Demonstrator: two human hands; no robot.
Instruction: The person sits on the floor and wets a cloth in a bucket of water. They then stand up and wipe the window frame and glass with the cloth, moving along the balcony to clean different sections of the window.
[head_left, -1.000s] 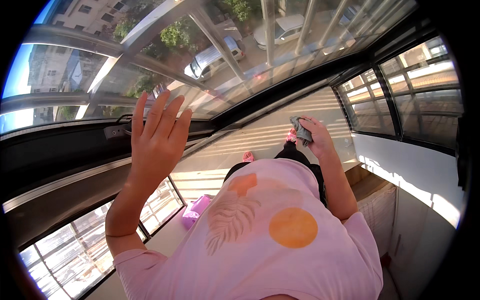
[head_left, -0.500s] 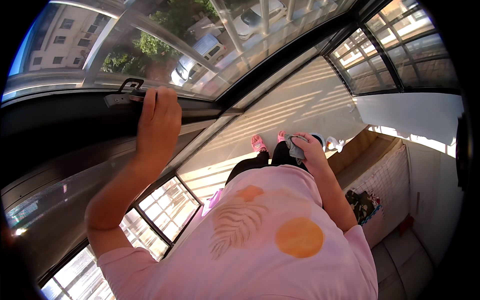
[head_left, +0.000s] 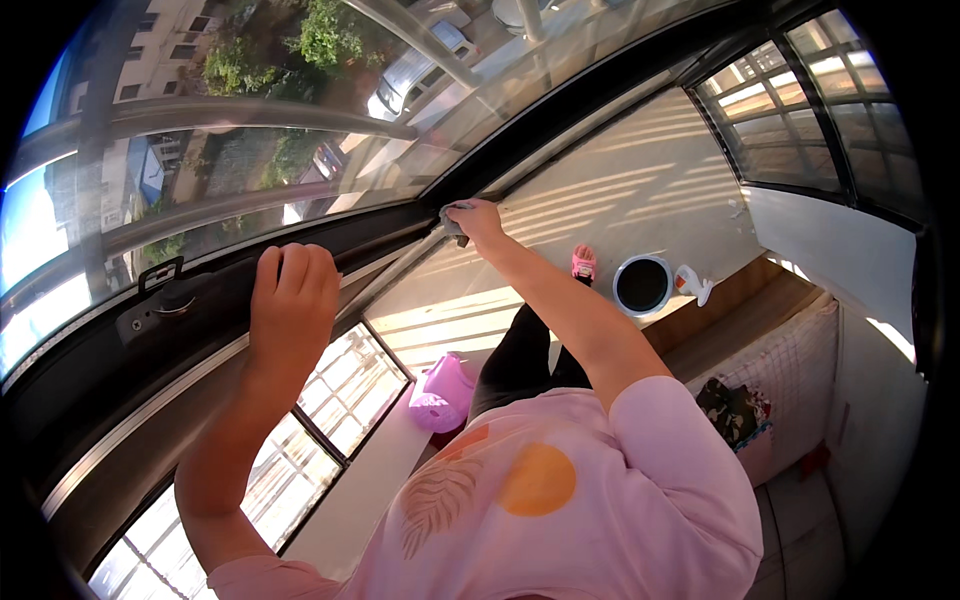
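My left hand is closed over the edge of the black window frame, fingers bent across it. Left of that hand, on the same frame, sits a metal window latch with a loop-shaped handle. My right arm stretches forward, and my right hand grips a crumpled grey cloth. The cloth is at the frame, near the corner where the window meets the upright. Part of the cloth is hidden by my fingers.
Below on the floor stand a bucket with dark contents and a white spray bottle. A purple plastic container is beside my legs. Outside the glass are metal bars. A bed with a checked cover lies at right.
My right hand has gone from in front of my thigh up to the window frame with the grey cloth. My left hand has left the latch and now holds the frame to its right.
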